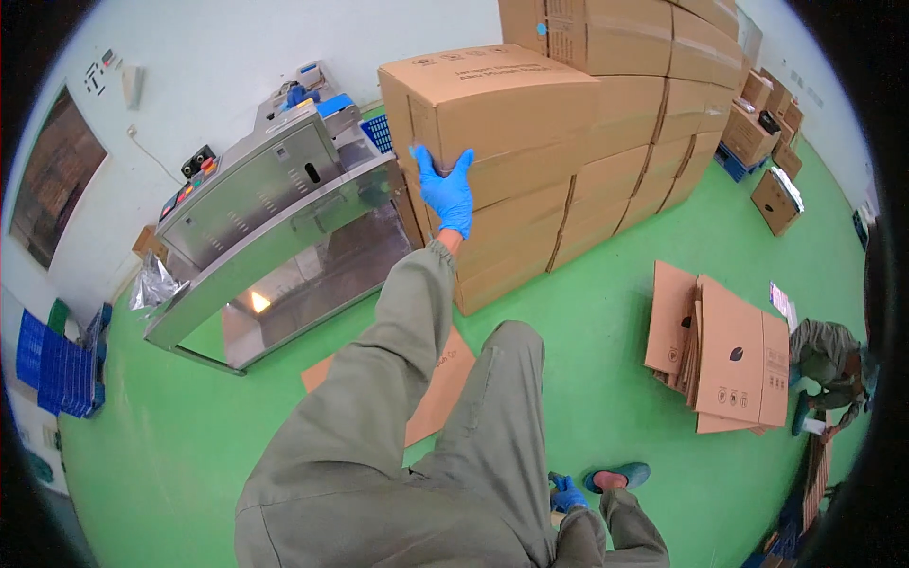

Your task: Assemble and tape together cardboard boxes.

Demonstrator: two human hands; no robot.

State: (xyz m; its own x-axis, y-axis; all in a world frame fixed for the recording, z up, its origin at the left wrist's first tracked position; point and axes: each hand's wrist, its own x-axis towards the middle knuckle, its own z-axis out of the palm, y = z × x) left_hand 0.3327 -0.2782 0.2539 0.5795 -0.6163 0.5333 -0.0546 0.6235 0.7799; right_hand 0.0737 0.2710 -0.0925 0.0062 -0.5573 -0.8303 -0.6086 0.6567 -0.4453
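Note:
My left hand (445, 194), in a blue glove, reaches forward to the near corner of a stacked cardboard box (511, 109). Its fingers are spread, apparently resting against the cardboard. Low in the view my right hand (569, 495), also blue-gloved, is down near my green clog (620, 476). Its fingers look curled around a small dark object that I cannot make out; my sleeve and body partly hide it. The box tops a column in a long stack of taped cartons (606, 199).
Left of the stack stands a stainless steel machine (256, 180) on a metal frame. Flattened cartons (739, 355) lean together at right, and another flat cardboard sheet (440, 388) lies underfoot. Blue crates (62, 364) sit far left. A crouching person (828, 364) is at the right edge.

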